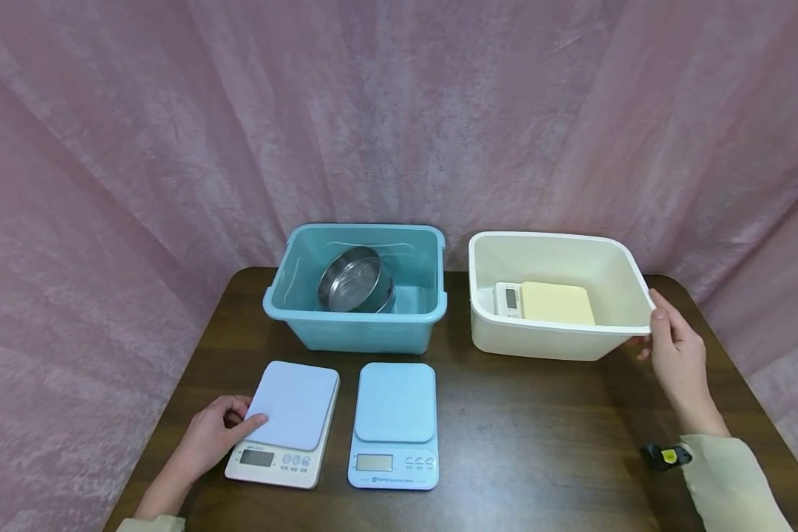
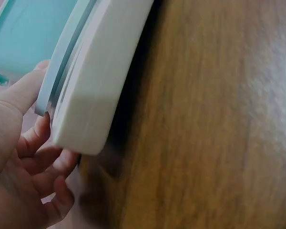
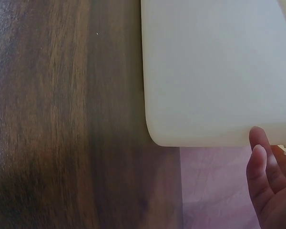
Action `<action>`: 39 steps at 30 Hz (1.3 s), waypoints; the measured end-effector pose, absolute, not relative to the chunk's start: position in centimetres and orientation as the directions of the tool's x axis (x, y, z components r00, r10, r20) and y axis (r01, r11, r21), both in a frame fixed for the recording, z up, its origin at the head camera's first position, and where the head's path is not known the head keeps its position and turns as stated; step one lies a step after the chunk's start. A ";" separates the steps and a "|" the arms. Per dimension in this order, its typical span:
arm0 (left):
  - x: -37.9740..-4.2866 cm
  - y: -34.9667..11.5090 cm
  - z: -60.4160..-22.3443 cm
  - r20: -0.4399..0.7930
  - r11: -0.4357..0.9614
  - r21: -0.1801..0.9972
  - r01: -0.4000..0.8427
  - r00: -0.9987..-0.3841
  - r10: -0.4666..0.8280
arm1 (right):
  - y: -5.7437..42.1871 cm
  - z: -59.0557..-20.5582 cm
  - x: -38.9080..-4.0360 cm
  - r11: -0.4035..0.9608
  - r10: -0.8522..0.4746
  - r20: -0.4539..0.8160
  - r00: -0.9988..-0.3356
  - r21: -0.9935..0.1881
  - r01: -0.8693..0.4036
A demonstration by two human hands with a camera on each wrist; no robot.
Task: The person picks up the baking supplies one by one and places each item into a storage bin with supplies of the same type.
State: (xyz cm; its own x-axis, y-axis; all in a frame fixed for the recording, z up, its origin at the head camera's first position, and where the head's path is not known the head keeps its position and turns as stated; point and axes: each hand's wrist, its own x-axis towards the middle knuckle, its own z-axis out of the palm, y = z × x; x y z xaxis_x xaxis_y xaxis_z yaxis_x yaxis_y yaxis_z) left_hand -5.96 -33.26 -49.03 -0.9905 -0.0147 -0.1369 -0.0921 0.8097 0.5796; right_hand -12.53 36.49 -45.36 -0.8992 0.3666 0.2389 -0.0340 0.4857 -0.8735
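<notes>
At the front left, my left hand (image 1: 213,437) holds the left edge of a white kitchen scale (image 1: 295,406), thumb on its pale platform and the other fingers curled at its side. The left wrist view shows the scale's thick side (image 2: 93,90) beside those fingers. My right hand (image 1: 683,362) grips the right end of a cream plastic basin (image 1: 539,340) at the rim. Against the basin's wall (image 3: 214,71), fingertips show in the right wrist view. Inside the basin lies another kitchen scale (image 1: 558,303) with a pale yellow platform.
A light blue kitchen scale (image 1: 395,406) lies right of the white one. Behind them stands a blue plastic basin (image 1: 366,336) with a tilted round metal vessel (image 1: 352,281) inside. Everything stands on a dark wooden table (image 1: 519,436). A pink curtain (image 1: 399,118) hangs behind it.
</notes>
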 end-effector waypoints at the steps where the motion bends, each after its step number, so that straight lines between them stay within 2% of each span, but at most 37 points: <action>1: -6.0 -33.3 -48.9 -0.140 0.803 0.588 -0.097 -0.990 -0.017 | 36.5 -45.3 -12.5 0.483 0.368 0.237 -0.899 -0.875 -0.033; 10: -6.1 -33.4 -48.3 -0.222 0.751 0.637 -0.175 -0.974 -0.038 | 36.6 -45.5 -12.6 0.470 0.348 0.230 -0.909 -0.881 -0.043; 14: -6.1 -33.8 -48.9 -0.228 0.689 0.702 -0.180 -0.973 -0.022 | 36.7 -45.5 -12.7 0.453 0.337 0.226 -0.914 -0.890 -0.054; 25: -6.3 -35.1 -49.2 -0.214 0.502 0.858 -0.112 -0.965 0.150 | 36.5 -45.1 -12.4 0.454 0.325 0.225 -0.918 -0.889 -0.057; 34: -6.2 -35.3 -49.1 -0.236 0.483 0.867 -0.119 -0.954 0.187 | 36.8 -45.4 -12.6 0.461 0.327 0.221 -0.919 -0.886 -0.049; 39: -6.1 -35.2 -49.0 -0.237 0.471 0.872 -0.135 -0.958 0.164 | 36.7 -45.3 -12.5 0.452 0.331 0.214 -0.919 -0.891 -0.045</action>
State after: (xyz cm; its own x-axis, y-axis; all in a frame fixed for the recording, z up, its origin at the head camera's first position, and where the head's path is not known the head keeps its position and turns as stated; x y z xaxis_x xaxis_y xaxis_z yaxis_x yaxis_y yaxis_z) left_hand -6.08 -35.23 -49.04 -0.9576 0.1644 -0.2367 -0.1345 0.4713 0.8717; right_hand -12.50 36.70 -45.35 -0.9192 0.3308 0.2137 -0.0445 0.4518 -0.8910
